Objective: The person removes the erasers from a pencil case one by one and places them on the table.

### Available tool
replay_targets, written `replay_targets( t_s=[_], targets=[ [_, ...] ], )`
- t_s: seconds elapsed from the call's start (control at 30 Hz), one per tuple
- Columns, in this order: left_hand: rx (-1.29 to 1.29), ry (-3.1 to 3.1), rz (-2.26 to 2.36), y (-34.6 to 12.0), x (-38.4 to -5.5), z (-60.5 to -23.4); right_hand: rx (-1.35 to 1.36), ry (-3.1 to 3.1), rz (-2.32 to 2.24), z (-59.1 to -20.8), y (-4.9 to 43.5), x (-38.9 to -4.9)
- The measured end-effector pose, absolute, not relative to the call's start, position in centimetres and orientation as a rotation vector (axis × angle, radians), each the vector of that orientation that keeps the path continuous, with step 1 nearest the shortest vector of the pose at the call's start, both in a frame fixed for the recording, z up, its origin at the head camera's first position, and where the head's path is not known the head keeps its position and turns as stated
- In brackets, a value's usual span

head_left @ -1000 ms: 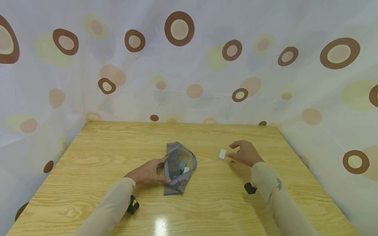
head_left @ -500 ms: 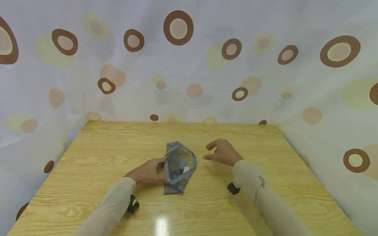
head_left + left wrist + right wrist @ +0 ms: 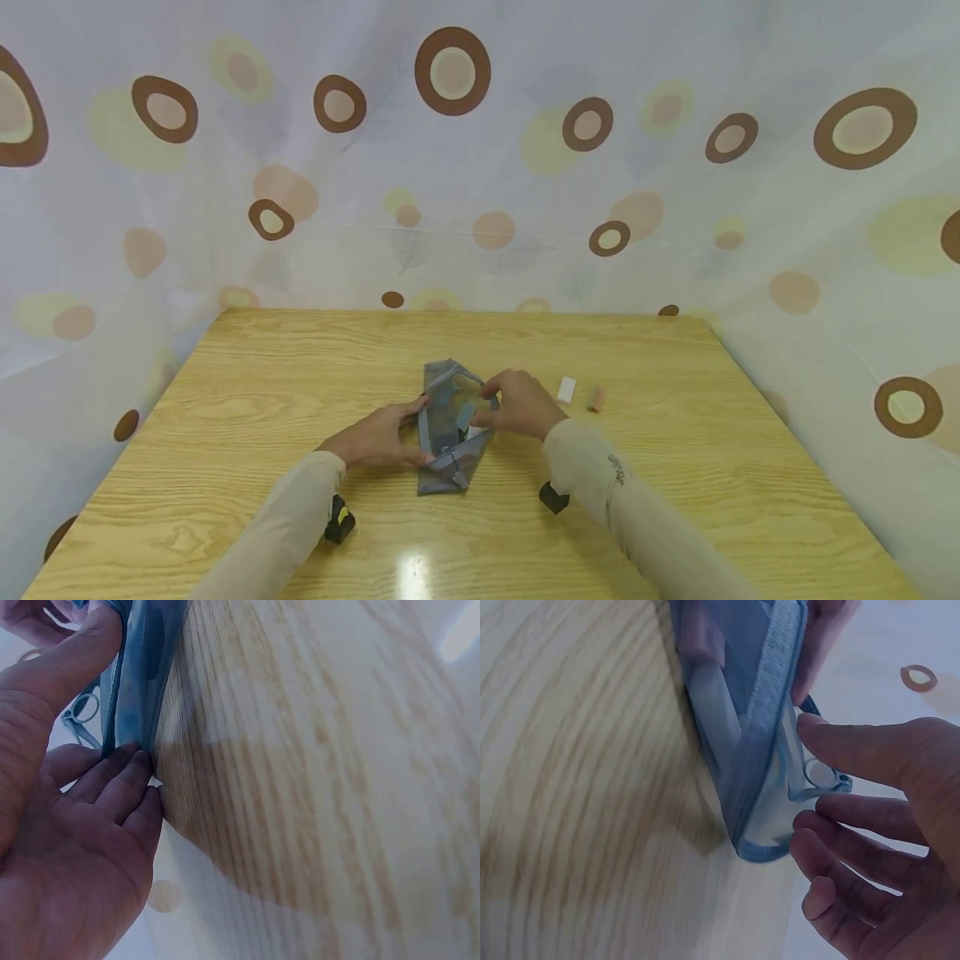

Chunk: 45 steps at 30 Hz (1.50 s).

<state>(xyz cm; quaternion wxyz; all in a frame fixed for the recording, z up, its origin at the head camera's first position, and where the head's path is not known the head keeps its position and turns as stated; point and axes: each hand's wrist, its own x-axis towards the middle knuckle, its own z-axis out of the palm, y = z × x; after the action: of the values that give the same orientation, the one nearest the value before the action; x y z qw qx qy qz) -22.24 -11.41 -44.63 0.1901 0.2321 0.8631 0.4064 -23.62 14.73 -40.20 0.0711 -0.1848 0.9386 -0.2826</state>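
A grey mesh zip pouch (image 3: 459, 467) lies on the table with its mouth spread. Inside show a blue-grey block (image 3: 466, 414) and a white block (image 3: 716, 705), the latter through the mesh in the right wrist view. My left hand (image 3: 378, 437) holds the pouch's left edge, thumb at the near side and fingers farther back. At the opposite rim is my right hand (image 3: 525, 406), its thumb and fingers apart. In the right wrist view that thumb tip comes right at the zip edge, with nothing seen in the fingers.
A small white block (image 3: 566, 390) lies to the right of the pouch, beside a little pink-and-green block (image 3: 596, 399). Both rest on the wooden table (image 3: 315, 358). A patterned sheet (image 3: 480, 183) stands behind the table and along its sides.
My right hand has moved left from beside the small blocks to the pouch's right rim, leaving both blocks in view. The left hand and pouch have stayed in place.
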Motion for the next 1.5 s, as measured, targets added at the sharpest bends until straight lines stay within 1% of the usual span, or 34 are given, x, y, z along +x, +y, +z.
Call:
replay_targets(
  t_s=[0.47, 0.9, 1.5],
  targets=[
    [0.665, 2.43, 1.141, -11.5, -22.2, -44.6, -0.533, 2.822, -0.801, -41.6, 13.1, -23.5],
    [0.659, 2.431, 1.144, -11.5, -22.2, -44.6, -0.504, 2.836, -0.784, -42.5, 13.0, -23.8],
    [0.645, 2.434, 1.143, -11.3, -22.3, -44.6, -0.492, 2.843, -0.82, -42.4, 12.9, -24.1]
  ],
)
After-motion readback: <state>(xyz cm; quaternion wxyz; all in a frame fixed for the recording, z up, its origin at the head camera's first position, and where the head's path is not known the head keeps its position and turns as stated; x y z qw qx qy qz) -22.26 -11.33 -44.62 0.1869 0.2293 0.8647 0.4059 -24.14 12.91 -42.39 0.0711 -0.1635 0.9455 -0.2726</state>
